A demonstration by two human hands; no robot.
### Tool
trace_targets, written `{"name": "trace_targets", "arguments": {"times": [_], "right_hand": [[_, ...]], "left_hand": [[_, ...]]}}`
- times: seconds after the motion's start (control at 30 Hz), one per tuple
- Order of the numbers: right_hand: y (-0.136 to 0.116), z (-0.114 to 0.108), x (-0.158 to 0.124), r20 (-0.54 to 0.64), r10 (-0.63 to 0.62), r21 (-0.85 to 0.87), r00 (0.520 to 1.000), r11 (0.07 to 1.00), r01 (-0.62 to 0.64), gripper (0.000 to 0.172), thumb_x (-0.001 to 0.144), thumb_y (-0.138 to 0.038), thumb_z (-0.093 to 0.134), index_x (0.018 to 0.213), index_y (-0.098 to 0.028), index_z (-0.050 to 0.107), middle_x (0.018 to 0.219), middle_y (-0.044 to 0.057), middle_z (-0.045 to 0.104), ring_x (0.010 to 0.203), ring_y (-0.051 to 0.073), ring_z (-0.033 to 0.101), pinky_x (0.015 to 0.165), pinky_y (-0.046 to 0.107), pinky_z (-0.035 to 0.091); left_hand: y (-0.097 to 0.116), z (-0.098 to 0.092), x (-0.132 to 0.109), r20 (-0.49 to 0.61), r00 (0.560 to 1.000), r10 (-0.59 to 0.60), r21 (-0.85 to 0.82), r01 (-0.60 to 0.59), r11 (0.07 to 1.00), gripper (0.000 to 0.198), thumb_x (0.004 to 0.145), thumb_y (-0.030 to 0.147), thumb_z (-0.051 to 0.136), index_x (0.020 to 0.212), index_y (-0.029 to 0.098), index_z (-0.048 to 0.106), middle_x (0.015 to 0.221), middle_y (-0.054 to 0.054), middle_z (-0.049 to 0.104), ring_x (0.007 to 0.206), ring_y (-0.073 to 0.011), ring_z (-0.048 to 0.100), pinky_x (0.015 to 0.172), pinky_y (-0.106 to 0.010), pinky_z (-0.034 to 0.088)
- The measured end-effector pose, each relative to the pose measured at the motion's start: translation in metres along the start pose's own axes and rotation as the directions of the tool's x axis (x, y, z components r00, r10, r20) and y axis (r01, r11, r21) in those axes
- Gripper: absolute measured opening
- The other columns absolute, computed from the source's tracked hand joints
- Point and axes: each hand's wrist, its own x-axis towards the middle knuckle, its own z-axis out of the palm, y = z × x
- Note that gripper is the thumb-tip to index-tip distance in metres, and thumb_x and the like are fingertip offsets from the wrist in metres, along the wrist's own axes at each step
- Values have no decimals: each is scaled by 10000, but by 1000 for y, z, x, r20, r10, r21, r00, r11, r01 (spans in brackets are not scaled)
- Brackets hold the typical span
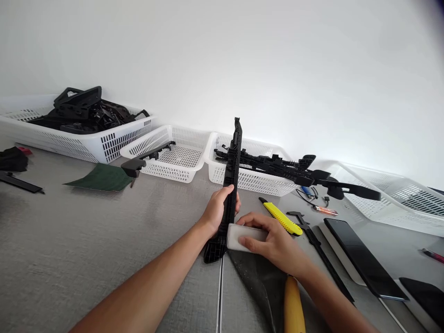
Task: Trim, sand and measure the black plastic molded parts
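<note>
Hands work close together. Left hand (218, 209) wraps middle of long black plastic rail (233, 166), which stands on edge, far end raised. Right hand (275, 241) grips white block (238, 237), pressed against rail's near end. Yellow utility knife (281, 217) just beyond; white basket (249, 180) behind.

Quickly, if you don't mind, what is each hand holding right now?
Left hand: closed around the long black plastic part.
Right hand: closed on the white block, pressed against that part.
</note>
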Motion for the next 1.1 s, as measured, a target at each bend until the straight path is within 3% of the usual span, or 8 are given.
{"name": "trace_targets", "arguments": {"times": [0.07,0.23,0.4,0.57,0.7,0.87,1.1], "right_hand": [[-1,1,0,45,4,6,999,1000,-4,244,938,-422,741,1082,-226,724,974,25,735,871,200,650,757,306,509],[0,2,1,-167,-36,1,985,999,37,284,955,-452,736,1126,-226,723,1059,40,744,967,217,673,875,330,533],[1,2,1,17,-10,40,1000,999,9,258,959,-437,734,1104,-224,725,959,14,739,848,188,662,765,298,516],[3,2,3,-185,-45,-22,982,999,41,275,942,-446,759,1121,-236,770,1122,41,782,1049,238,702,968,358,541],[4,1,3,-94,-32,5,995,999,33,294,931,-461,771,1107,-225,773,1063,42,786,965,232,721,890,348,572],[0,6,2,-180,-53,59,982,996,65,308,955,-483,749,1125,-227,727,1084,50,772,984,228,715,878,333,572],[-1,10,1,-122,-54,21,991,998,57,241,996,-437,713,1129,-236,729,1078,35,754,986,215,683,877,321,529]], "left_hand": [[0,0,0,1,1000,-2,-2,2,1000,414,888,575,602,691,211,584,565,16,538,504,-113,427,528,-256,356],[0,-1,0,1,1000,-6,9,6,1000,433,879,584,615,667,208,580,588,6,555,524,-117,441,543,-262,366],[0,0,0,7,1000,-11,19,11,1000,445,875,610,612,677,214,580,571,11,541,511,-118,429,537,-265,354],[1,0,0,5,1000,-7,29,7,1000,448,879,596,606,649,213,577,584,3,547,534,-126,447,549,-271,369],[2,0,-2,13,1000,-9,42,9,999,452,885,592,599,637,214,573,573,6,536,518,-123,429,544,-280,355],[2,1,-2,1,1000,5,56,-5,998,462,880,617,620,662,211,597,599,5,562,527,-125,448,557,-286,373],[1,2,-3,15,1000,25,60,-26,998,464,884,626,628,682,209,606,588,3,567,544,-132,472,580,-283,403]]}}
